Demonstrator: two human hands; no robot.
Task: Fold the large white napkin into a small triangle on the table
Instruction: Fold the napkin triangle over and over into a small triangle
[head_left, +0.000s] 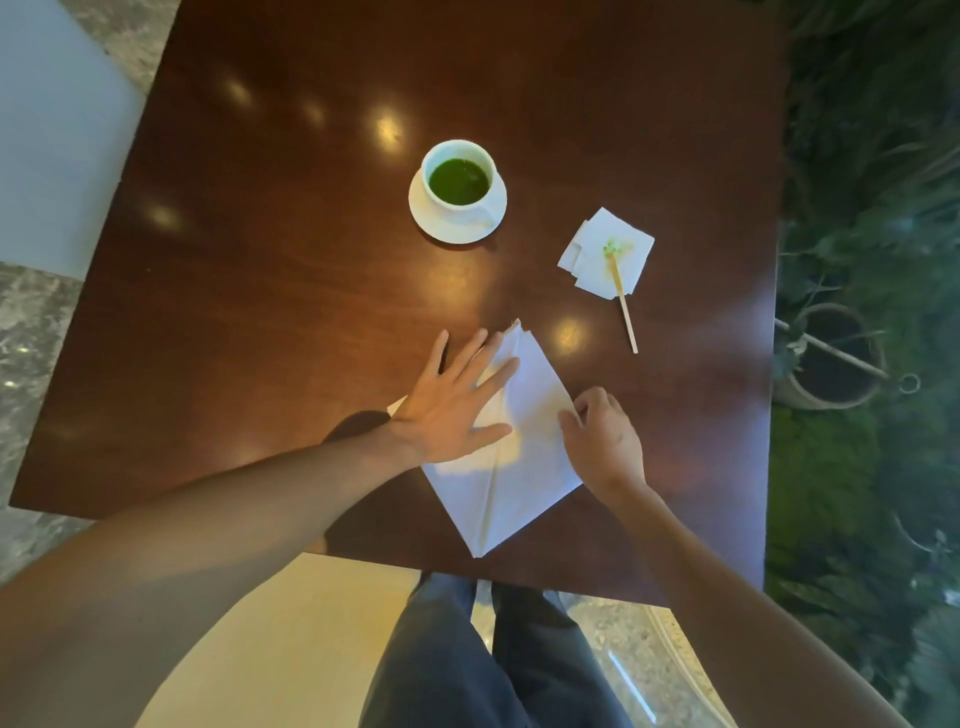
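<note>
From the head camera, the glossy dark-brown wooden bench fills the view, polished enough to throw back soft spots of light. On its near edge lies the large white paper napkin, folded into a kite-like shape with a sharp crease running down to its near point, layered edges showing at the far tip. The left hand lies flat on the napkin's left half, fingers spread wide, palm pressing down. The right hand sits at the napkin's right corner, fingers curled in, apparently nipping that edge between thumb and fingertips.

Farther back, a round white ceramic cup stands on a white saucer, and it holds an opaque, deep green liquid. To the right, well apart from the cup, rests a small square stack of white paper napkins, stained green and yellowish, with a thin pale wooden stirrer lying across it, its tip on the stain.
</note>
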